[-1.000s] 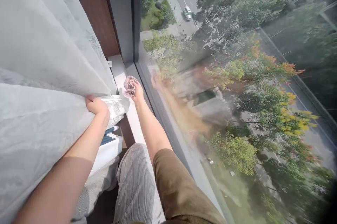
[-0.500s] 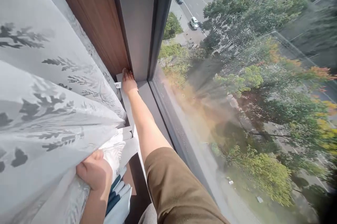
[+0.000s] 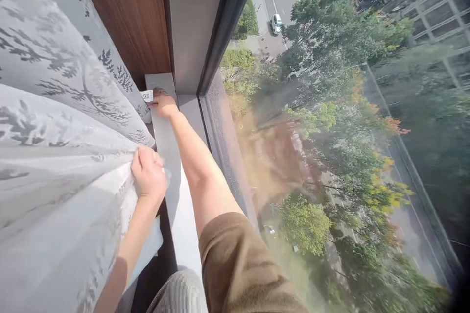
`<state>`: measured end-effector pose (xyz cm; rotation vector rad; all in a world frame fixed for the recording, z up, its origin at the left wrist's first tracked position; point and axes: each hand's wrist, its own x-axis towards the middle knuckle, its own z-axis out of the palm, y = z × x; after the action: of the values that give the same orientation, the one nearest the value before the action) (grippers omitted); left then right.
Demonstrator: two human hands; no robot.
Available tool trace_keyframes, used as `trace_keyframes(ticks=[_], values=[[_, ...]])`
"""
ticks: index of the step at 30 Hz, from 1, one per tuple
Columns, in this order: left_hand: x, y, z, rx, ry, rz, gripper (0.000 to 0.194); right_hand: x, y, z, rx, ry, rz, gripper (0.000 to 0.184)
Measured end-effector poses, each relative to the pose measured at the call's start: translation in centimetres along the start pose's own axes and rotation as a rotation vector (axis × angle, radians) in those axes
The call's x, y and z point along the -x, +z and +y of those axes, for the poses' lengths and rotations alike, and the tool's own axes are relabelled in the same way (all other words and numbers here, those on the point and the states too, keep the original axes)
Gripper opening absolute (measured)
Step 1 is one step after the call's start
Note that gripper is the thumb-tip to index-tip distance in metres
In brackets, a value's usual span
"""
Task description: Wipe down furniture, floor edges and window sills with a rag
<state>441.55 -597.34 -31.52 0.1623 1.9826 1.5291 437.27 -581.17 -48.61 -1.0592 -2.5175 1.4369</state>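
Note:
A sheer white curtain (image 3: 69, 171) with grey leaf and branch patterns fills the left side. My left hand (image 3: 150, 171) is closed on its gathered edge, pulling the cloth into folds. Farther off, my right hand (image 3: 163, 103) is at the curtain's far edge, above the end of the white sill (image 3: 165, 139). Its thumb and fingers close at a small white label (image 3: 147, 96) with a printed square code, which hangs from the curtain edge. The right fingertips are partly hidden behind the label.
A brown wood panel (image 3: 128, 19) and a grey post (image 3: 194, 14) stand beyond my hands. The window glass (image 3: 312, 132) is on the right, showing trees and a road far below. My knee (image 3: 179, 293) in striped cloth is at the bottom.
My right hand has moved left from the sill's far corner to the label. My left hand has moved up and away from me along the curtain edge. The view has shifted.

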Motion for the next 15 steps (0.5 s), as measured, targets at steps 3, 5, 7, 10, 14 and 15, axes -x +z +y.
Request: trace_keyframes(ticks=[3, 5, 7, 10, 14, 15], values=[[-1.3, 0.0, 0.5, 0.074, -0.045, 0.093, 0.042, 4.6, 1.8, -1.6, -0.087, 0.118, 0.043, 0.029], [-1.9, -0.2, 0.6, 0.089, -0.046, 0.114, 0.040, 8.3, 3.2, -3.1, -0.177, 0.224, 0.130, 0.030], [-2.3, -0.3, 0.6, 0.089, -0.054, 0.134, 0.039, 12.3, 4.6, -4.7, -0.250, 0.292, 0.211, 0.031], [-2.9, -0.5, 0.5, 0.078, -0.098, 0.201, 0.037, 17.9, 6.4, -6.9, -0.320, 0.380, 0.264, 0.033], [-3.3, -1.1, 0.4, 0.062, -0.095, 0.231, 0.037, 20.0, 5.9, -7.6, -0.474, 0.563, 0.226, 0.031], [-3.2, -1.3, 0.4, 0.049, -0.075, 0.218, 0.037, 19.0, 5.2, -7.0, -0.495, 0.575, 0.247, 0.032]])
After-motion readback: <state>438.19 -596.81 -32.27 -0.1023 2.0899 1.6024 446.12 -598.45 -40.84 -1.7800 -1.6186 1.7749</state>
